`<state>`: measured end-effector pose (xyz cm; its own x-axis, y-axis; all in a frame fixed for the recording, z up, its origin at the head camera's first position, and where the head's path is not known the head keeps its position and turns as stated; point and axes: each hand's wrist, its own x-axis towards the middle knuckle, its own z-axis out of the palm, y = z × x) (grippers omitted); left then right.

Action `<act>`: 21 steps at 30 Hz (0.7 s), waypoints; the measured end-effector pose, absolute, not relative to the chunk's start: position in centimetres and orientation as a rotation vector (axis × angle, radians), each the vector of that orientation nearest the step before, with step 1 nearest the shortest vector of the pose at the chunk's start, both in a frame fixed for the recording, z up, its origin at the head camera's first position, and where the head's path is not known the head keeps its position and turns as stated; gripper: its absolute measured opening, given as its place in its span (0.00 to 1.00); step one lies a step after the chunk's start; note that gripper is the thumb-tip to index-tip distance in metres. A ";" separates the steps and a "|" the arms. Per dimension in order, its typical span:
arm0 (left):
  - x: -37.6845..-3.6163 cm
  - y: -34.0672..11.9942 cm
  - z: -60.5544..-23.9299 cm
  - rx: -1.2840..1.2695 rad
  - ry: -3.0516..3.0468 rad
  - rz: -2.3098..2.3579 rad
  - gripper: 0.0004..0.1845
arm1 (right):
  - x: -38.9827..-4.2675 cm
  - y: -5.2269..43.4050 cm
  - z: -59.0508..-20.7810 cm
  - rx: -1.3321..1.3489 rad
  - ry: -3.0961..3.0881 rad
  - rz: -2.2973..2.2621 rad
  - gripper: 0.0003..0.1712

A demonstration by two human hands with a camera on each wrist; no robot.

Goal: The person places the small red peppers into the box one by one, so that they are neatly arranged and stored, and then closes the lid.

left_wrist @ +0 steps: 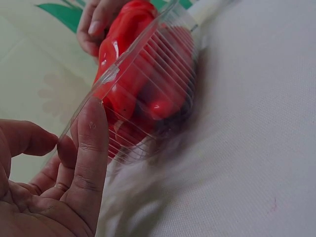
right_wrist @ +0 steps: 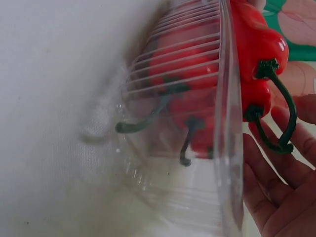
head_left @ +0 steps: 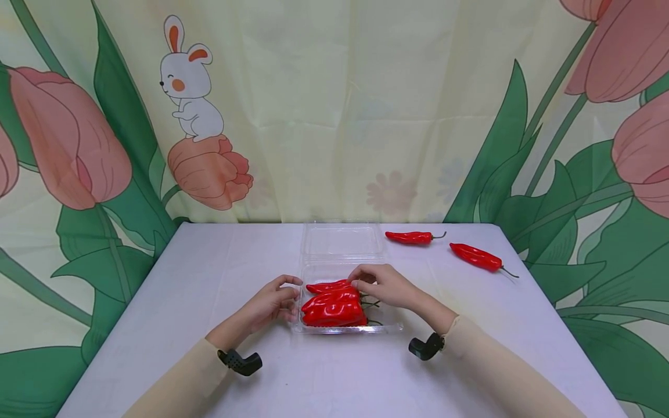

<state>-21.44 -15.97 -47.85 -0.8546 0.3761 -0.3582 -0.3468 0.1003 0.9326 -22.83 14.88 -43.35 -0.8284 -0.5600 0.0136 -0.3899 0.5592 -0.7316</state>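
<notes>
Left grip: your left hand (head_left: 272, 302) pinches the near-left rim of the clear container (head_left: 387, 329) between thumb and fingers.
Right grip: your right hand (head_left: 387, 284), fingers bent, touches the stem end of the far pepper (head_left: 328, 286); whether it pinches, you cannot tell.
Peppers in container: the glossy red peppers (head_left: 334, 310) lie between your two hands, side by side and piled above the rim, green stems (right_wrist: 284, 108) toward your right hand.
Lid: the open clear lid (head_left: 342, 241) extends beyond both your hands.
Loose peppers: a slim red pepper (head_left: 410, 238) lies beyond your right hand; a second loose pepper (head_left: 475, 256) lies farther to its right.
Support: the white tablecloth (head_left: 334, 377) spreads beneath your hands.
</notes>
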 end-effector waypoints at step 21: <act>-21.4 -15.9 -47.7 0.029 1.870 1.809 0.23 | -24.0 17.3 -43.4 -0.667 2.680 -1.156 0.11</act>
<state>-21.39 -15.85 -47.68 -0.8577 0.3718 -0.3551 -0.3425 0.1021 0.9340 -24.00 17.27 -43.38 -0.8902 -0.4538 0.0395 -0.3401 0.6044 -0.7204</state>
